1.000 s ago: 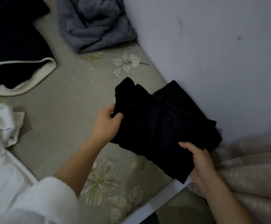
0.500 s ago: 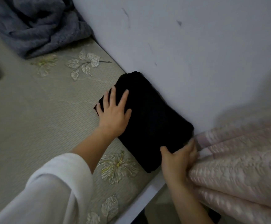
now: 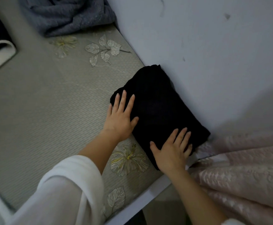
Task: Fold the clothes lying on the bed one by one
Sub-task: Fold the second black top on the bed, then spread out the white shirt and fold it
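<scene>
Where the bed (image 3: 43,111) met the wall (image 3: 213,62), the folded black garment (image 3: 158,103) lay flat. Its far edge was against the wall, and its long axis ran diagonally from upper left down toward the pink quilt (image 3: 246,176) just beside its lower end. A grey garment (image 3: 67,15) lay bunched well apart at the top, seemingly not yet folded. The left hand (image 3: 119,117) pressed flat on the bundle's upper-left end, fingers straight and spread. The right hand (image 3: 173,151) pressed flat on the lower end. The hands were apart and neither gripped anything. For the grey garment, the left hand looked nearer.
</scene>
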